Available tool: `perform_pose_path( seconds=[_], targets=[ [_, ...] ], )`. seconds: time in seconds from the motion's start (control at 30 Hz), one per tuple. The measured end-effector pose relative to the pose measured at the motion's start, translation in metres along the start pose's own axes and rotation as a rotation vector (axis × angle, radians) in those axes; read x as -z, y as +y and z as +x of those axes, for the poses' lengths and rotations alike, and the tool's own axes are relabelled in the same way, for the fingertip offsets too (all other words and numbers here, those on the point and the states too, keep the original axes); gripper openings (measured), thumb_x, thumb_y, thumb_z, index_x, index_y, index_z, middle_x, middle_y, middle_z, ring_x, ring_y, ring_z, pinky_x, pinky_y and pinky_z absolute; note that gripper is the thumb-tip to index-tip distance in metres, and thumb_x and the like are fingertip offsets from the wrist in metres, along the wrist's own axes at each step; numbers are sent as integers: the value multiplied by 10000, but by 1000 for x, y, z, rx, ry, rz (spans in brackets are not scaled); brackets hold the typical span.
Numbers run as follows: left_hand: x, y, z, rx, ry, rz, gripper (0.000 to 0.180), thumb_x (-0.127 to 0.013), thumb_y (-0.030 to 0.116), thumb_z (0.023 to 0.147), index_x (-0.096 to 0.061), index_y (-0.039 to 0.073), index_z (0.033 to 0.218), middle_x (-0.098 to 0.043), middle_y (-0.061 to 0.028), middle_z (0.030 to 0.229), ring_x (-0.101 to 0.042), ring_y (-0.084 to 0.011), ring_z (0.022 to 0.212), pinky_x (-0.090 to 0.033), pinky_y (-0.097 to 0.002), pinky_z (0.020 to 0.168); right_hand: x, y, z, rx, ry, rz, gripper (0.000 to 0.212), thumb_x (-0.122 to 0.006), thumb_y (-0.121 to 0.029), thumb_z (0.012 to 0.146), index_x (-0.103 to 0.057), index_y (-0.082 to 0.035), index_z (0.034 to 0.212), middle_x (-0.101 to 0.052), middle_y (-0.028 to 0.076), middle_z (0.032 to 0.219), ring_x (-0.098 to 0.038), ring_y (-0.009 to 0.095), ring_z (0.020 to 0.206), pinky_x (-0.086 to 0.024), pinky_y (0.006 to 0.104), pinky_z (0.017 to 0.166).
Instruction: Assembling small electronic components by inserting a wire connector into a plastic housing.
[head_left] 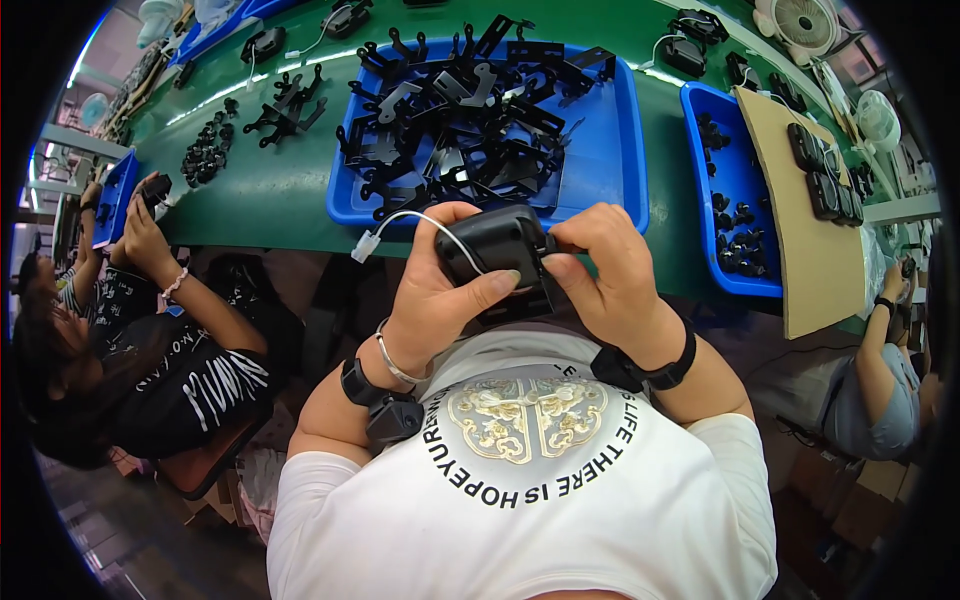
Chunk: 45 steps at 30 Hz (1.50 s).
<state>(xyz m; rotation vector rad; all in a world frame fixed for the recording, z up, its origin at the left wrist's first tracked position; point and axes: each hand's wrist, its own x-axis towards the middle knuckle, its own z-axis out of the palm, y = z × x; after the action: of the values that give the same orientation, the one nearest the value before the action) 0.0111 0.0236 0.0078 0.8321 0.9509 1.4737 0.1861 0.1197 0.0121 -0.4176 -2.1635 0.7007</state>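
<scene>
Clearly, the biggest thing in view is the green worktop [270,190], which runs across the upper part of the picture, and on it, just beyond the person's hands, stands a big blue tray [610,160] full of black metal brackets [450,120]. A smaller blue tray [745,170] with small black parts lies to the right of it, partly under a sheet of brown cardboard [800,220].

In front of the chest, off the worktop and between the near edge of the big tray and the body, the person holds a black housing [492,245] — a rounded, boxy piece whose long axis runs about left to right. The left hand [440,290] is wrapped around its left end, the thumb lying across the lower front, so this hand is clamped on the piece and carries it. The right hand [605,270] is closed on the right end, its fingertips pinched at the upper right corner, where something small seems to be fitted; what exactly, one cannot tell. So the housing lies directly between both hands, equally near to each.

A thin white cable [420,218] comes from the top of the housing, arches over the left hand and ends in a small white connector [365,246] — hanging free, to the left.

At the left edge another person's hands [145,215] hold a similar black part.
</scene>
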Motion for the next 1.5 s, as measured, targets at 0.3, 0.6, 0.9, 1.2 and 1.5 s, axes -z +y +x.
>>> perform_pose_path(
  seconds=[0.3,0.6,0.9,1.2,1.5],
  targets=[
    [3,-4,-1,-37,-9,85,568,-723,40,754,-344,58,1177,-521,-61,1041,-547,-109,930,-477,-233,792,-3,-8,5,-103,59,42,287,-509,-297,913,-559,-39,798,-542,80,719,-480,252,631,-374,338,623],
    [0,-7,0,-30,36,25,571,-725,41,752,-344,58,1177,-517,-55,1034,-537,-97,918,-473,-226,774,0,-7,4,-154,-14,41,281,-514,-275,910,-544,-50,744,-526,65,694,-475,251,640,-351,333,614],
    [2,-10,-1,-42,17,17,557,-709,19,760,-346,62,1180,-525,-62,1064,-546,-113,946,-482,-238,796,4,7,1,-29,-172,-244,237,-523,-265,904,-595,-40,893,-579,84,838,-519,229,699,-407,312,706],
    [1,-9,-1,43,16,-199,535,-673,-17,773,-346,69,1188,-517,-83,1106,-557,-155,989,-502,-288,836,7,-4,5,-17,8,81,154,-637,-96,815,-620,-4,936,-602,121,863,-570,218,746,-469,294,647],
    [-4,-3,-1,103,1,-186,532,-673,-15,769,-340,62,1176,-496,-101,1117,-556,-183,1006,-528,-368,858,5,-2,0,3,-4,21,140,-650,-101,803,-604,-5,893,-606,103,807,-570,217,673,-458,292,582]
  ],
)
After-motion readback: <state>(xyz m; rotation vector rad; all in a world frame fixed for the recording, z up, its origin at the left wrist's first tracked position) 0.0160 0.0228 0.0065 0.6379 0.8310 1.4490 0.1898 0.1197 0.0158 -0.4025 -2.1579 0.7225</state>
